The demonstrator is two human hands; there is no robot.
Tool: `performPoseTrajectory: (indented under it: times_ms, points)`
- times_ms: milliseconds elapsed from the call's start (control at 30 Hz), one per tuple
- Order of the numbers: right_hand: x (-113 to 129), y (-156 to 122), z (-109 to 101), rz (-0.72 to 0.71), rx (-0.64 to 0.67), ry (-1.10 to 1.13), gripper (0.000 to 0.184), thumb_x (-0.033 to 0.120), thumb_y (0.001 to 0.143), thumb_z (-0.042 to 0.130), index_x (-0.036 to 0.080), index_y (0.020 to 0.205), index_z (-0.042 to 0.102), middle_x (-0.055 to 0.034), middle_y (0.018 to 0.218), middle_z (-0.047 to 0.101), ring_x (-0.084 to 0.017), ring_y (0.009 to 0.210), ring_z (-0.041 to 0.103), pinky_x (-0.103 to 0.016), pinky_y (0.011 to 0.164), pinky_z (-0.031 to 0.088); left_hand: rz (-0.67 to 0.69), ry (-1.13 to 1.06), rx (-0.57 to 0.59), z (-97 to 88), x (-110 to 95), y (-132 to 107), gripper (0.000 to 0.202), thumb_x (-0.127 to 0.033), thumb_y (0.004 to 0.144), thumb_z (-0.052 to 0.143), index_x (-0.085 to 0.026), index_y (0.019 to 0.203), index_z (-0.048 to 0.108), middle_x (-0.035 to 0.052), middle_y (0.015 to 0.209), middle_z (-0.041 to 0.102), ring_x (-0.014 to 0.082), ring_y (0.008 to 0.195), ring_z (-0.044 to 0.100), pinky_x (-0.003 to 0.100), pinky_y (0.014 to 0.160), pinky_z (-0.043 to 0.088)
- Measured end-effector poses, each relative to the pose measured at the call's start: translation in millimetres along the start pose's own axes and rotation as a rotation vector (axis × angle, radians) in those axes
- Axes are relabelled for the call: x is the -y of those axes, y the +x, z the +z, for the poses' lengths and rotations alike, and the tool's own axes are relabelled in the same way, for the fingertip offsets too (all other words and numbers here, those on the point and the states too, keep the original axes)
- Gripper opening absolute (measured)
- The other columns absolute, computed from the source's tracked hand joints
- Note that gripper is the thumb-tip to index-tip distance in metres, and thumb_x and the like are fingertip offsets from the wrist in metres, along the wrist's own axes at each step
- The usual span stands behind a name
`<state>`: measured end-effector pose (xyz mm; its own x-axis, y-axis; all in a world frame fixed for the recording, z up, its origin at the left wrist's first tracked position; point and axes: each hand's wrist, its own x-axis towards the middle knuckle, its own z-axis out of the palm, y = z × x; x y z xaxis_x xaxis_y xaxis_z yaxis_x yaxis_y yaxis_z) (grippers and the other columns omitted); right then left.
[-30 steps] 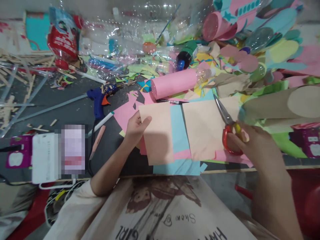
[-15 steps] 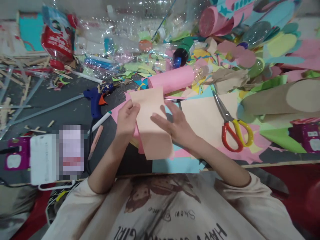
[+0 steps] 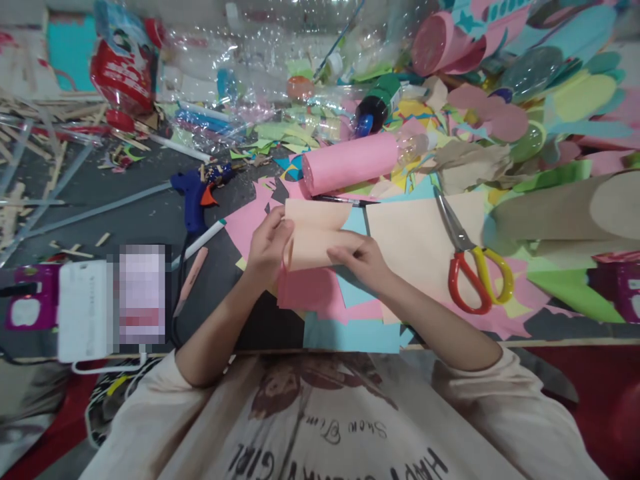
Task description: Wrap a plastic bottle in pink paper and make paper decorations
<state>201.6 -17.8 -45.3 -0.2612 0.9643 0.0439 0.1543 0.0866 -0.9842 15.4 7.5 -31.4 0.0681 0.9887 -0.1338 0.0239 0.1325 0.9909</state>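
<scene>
A cream sheet of paper (image 3: 320,237) is curled over on itself between my two hands, above pink and blue sheets. My left hand (image 3: 271,247) pinches its left edge, thumb on top. On the right side my right hand (image 3: 361,259) grips the lower right part of the sheet, with its thumb laid on the front; the other fingers are partly behind the paper. Beyond the sheet lies a bottle wrapped in pink paper (image 3: 350,163). To the right, scissors with red and yellow handles (image 3: 467,257) rest on a larger cream sheet (image 3: 407,233).
On the left are a blue glue gun (image 3: 193,197), a marker (image 3: 203,241), a pink cutter-like tool (image 3: 191,280) and a white device (image 3: 85,310). Clear plastic bottles and paper scraps crowd the back. A brown paper-covered cylinder (image 3: 545,207) lies at the right.
The cream sheet, flat and upright before, is now curled over into a fold. My right hand has gone from spread fingers to gripping its right side.
</scene>
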Motion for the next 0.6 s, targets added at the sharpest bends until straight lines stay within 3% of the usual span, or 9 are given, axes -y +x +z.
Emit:
performPoseTrajectory:
  times_ms: [67,133,233,400,500,600]
  points:
    - [0.5,2.2,0.6,0.146,-0.077,0.086,0.040,0.056,0.082,0.064,0.018,0.068,0.062,-0.0032,0.068,0.061,-0.017,0.065,0.058,-0.032,0.061,0.049,0.009,-0.033,0.046,2.6,-1.1,-4.2,0.044,-0.061,0.083,0.054,-0.020,0.094,0.065,0.0056,0.089,0.070,0.0210,0.085,0.068,0.028,0.069,0.053]
    - [1.3,3.8,1.4,0.196,-0.108,0.136,0.042,0.057,0.077,0.068,0.018,0.064,0.060,-0.0020,0.065,0.059,-0.016,0.062,0.055,-0.032,0.060,0.048,-0.013,-0.066,0.082,5.2,-1.4,-5.5,0.045,-0.061,0.079,0.061,-0.020,0.097,0.063,0.0050,0.087,0.071,0.0215,0.082,0.069,0.028,0.067,0.054]
    - [2.9,5.0,2.3,0.173,-0.148,0.131,0.042,0.057,0.075,0.070,0.019,0.062,0.056,0.0000,0.064,0.055,-0.013,0.060,0.049,-0.029,0.057,0.044,-0.095,-0.052,0.089,8.4,-2.5,-4.3,0.043,-0.046,0.069,0.074,-0.020,0.102,0.061,0.0020,0.076,0.070,0.0200,0.073,0.070,0.025,0.060,0.053]
    - [2.4,7.3,-0.1,0.131,-0.344,0.166,0.047,0.060,0.069,0.074,0.023,0.069,0.045,0.0072,0.060,0.035,-0.009,0.053,0.032,-0.024,0.051,0.031,-0.149,-0.055,0.086,8.0,-7.0,-4.2,0.043,-0.037,0.070,0.071,-0.021,0.109,0.060,-0.0012,0.066,0.068,0.0159,0.058,0.066,0.022,0.051,0.048]
    - [2.7,9.3,-2.7,0.176,-0.296,0.229,0.050,0.066,0.066,0.074,0.024,0.078,0.049,0.0069,0.064,0.039,-0.009,0.055,0.035,-0.024,0.052,0.032,-0.174,-0.049,0.145,6.5,-9.2,-5.6,0.049,-0.036,0.071,0.070,-0.023,0.117,0.057,-0.0031,0.061,0.066,0.0144,0.052,0.062,0.022,0.048,0.046]
    - [4.9,10.5,-4.4,0.208,-0.203,0.211,0.049,0.067,0.069,0.071,0.023,0.074,0.052,0.0043,0.065,0.046,-0.011,0.059,0.042,-0.026,0.054,0.036,-0.167,-0.042,0.165,5.8,-9.2,-5.2,0.048,-0.036,0.071,0.071,-0.024,0.116,0.057,-0.0027,0.062,0.066,0.0158,0.052,0.063,0.023,0.047,0.046]
